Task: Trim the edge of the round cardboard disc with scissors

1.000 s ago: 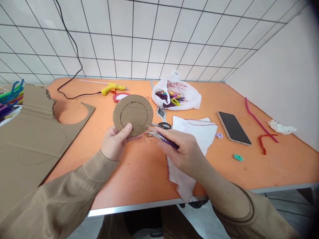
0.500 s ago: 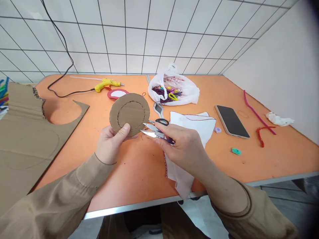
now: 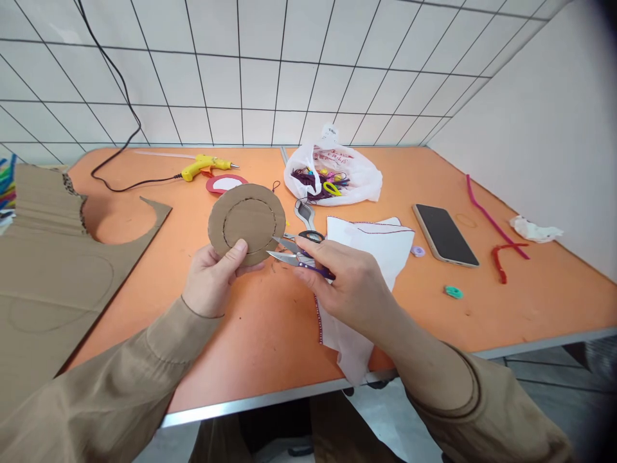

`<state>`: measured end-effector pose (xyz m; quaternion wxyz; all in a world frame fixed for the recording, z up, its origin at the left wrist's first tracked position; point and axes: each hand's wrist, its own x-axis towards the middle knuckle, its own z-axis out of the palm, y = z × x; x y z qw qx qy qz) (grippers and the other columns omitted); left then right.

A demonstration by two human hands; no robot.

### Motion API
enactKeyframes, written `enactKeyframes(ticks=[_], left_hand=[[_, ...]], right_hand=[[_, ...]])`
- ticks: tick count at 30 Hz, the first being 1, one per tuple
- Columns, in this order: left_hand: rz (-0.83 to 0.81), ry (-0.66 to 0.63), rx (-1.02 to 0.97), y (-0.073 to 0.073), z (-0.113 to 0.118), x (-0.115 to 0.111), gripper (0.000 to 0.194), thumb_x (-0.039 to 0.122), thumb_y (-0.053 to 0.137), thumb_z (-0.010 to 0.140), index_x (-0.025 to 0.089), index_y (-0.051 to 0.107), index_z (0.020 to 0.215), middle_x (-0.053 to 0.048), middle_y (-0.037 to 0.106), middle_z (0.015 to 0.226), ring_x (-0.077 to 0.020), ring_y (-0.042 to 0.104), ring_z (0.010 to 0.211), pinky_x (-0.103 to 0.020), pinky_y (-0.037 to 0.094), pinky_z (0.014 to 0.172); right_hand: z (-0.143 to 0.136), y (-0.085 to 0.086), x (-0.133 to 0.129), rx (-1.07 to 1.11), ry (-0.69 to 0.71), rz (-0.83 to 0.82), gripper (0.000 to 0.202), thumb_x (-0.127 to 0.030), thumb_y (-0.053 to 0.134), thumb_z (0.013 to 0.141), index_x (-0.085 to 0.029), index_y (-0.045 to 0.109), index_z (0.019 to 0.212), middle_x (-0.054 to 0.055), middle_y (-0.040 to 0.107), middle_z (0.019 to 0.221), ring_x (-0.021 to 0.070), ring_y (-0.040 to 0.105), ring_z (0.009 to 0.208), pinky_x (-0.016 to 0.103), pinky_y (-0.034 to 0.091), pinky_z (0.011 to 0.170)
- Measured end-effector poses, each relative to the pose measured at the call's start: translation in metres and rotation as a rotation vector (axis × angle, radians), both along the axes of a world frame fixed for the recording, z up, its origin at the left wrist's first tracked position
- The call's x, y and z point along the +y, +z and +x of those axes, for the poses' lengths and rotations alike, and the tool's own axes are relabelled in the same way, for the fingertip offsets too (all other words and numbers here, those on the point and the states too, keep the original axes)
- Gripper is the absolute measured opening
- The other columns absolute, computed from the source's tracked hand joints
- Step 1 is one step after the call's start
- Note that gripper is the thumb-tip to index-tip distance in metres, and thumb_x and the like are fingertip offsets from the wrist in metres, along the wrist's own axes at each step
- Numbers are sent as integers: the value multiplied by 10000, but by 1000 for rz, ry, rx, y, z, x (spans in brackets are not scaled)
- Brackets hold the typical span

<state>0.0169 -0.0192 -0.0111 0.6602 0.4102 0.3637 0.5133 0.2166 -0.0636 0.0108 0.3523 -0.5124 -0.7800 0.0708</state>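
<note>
A round cardboard disc (image 3: 248,218), with a smaller ring scored inside its edge, is pinched in my left hand (image 3: 212,280), thumb on the front face. My right hand (image 3: 349,276) grips a pair of scissors (image 3: 289,252) with dark handles. Their blades stand apart and point left at the disc's lower right edge; whether they touch it I cannot tell. Behind the right hand lies a white cloth (image 3: 371,241) with dark red stitched edging. A grey spoon-shaped tool (image 3: 304,212) lies just beyond the scissors.
Cut cardboard (image 3: 53,270) covers the left side. At the back are a corded yellow glue gun (image 3: 207,166), a red-and-white piece (image 3: 226,184) and a plastic bag (image 3: 357,177) of yarn. A phone (image 3: 446,235), pipe cleaners (image 3: 496,215) and crumpled tissue (image 3: 535,229) lie right.
The view has shifted slightly. Both hands keep their holds on the disc and the scissors, with the blades still apart near the disc's edge.
</note>
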Motion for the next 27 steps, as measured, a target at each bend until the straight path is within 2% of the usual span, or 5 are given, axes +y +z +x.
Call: enactKeyframes(ticks=[3, 7, 17, 22, 27], left_hand=[[-11, 7, -15, 0, 0, 0, 257, 363, 795, 733, 184, 765, 915, -100, 768, 1020, -350, 658, 1115, -483, 579, 922], [-14, 13, -16, 0, 1, 0, 253, 360, 793, 733, 181, 764, 910, -98, 769, 1014, -341, 679, 1076, -464, 599, 882], [-5, 13, -49, 2, 2, -1, 255, 352, 805, 719, 187, 758, 907, -90, 770, 1016, -323, 699, 1032, -421, 625, 821], [-19, 25, -57, 0, 1, -1, 242, 341, 782, 748, 180, 755, 928, -93, 760, 1063, -324, 687, 1062, -421, 616, 846], [-79, 50, -136, -3, 3, 1, 326, 305, 777, 741, 192, 730, 1043, -91, 756, 1076, -300, 692, 1056, -382, 619, 810]], right_hand=[[1, -1, -1, 1, 40, -22, 287, -288, 515, 940, -182, 644, 1174, 60, 693, 790, 180, 584, 644, 285, 438, 580], [1, -2, -3, -10, 59, -37, 263, -290, 452, 966, -168, 685, 958, 50, 662, 715, 162, 561, 615, 274, 384, 559], [1, 7, -3, 161, 128, -131, 262, -222, 537, 895, -181, 610, 646, -24, 457, 552, 112, 396, 518, 255, 306, 500], [3, 3, 2, 309, 114, -142, 166, -225, 570, 867, -190, 695, 764, -16, 508, 594, 127, 446, 564, 266, 352, 536], [2, 1, 6, 658, 95, -411, 197, -347, 659, 814, -194, 727, 915, -4, 572, 695, 128, 459, 606, 264, 351, 532]])
